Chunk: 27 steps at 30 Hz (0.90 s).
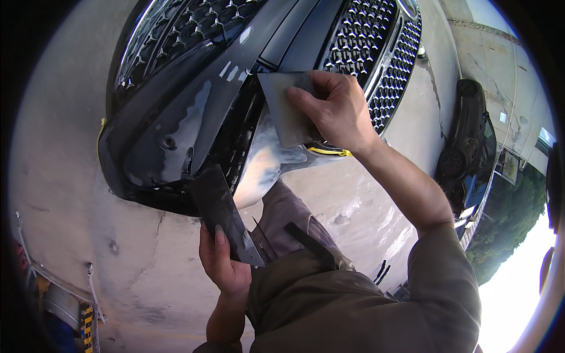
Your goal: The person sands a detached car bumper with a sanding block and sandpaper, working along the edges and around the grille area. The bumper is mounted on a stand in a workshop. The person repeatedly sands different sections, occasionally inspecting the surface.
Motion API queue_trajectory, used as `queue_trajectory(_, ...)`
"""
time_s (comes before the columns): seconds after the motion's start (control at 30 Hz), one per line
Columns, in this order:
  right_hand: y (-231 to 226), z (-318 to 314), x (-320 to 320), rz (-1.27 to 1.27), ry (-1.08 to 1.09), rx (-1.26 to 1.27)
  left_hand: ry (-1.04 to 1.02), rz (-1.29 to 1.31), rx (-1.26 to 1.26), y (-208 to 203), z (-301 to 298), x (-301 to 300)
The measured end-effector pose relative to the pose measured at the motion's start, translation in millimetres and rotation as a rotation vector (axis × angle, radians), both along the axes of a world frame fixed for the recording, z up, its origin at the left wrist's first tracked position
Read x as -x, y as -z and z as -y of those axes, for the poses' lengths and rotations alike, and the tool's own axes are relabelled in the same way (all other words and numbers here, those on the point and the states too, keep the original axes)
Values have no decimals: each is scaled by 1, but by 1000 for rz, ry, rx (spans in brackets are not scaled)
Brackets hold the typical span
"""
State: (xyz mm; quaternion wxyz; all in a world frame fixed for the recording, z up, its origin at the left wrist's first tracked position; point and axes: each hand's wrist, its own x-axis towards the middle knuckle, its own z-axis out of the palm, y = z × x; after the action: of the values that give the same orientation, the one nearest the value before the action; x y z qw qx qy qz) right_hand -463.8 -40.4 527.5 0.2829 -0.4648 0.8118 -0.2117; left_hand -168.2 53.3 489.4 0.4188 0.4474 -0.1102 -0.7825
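My right hand [338, 109] grips a flat grey rectangular sheet [287, 112], which looks like a putty spreader, thumb on its face. The sheet lies over or close against the edge of a black car bumper [226, 100]; contact cannot be made out. Lower down, my left hand [223, 259] holds a dark rectangular plate [220, 206] with a paler metal end, tilted beside the bumper's lower corner. Dull grey patches and a few pale streaks mark the bumper's black paint. Between my hands shows a bare, whitish-tan area [259, 167]. Yellow tape [321, 151] runs along an edge below my right hand.
Grille mesh with chrome studs [359, 35] stands beyond my right hand, and another grille [188, 26] is at the upper left. A dark car [465, 141] is parked at the right on the concrete floor [141, 265]. A yellow-and-black striped post [88, 329] stands lower left.
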Motion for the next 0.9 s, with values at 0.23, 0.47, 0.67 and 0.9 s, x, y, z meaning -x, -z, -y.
queue_trajectory(0.23,22,11,8,-158,-121,21,13,-85,98,1,1,3)
queue_trajectory(0.47,-11,6,-16,118,-146,-2,17,-62,49,1,-6,-2)
queue_trajectory(0.67,-37,-41,-73,491,-697,387,73,71,-36,-2,-11,-12)
queue_trajectory(0.9,-32,-58,-90,7,-834,592,-191,53,-177,-17,5,-15)
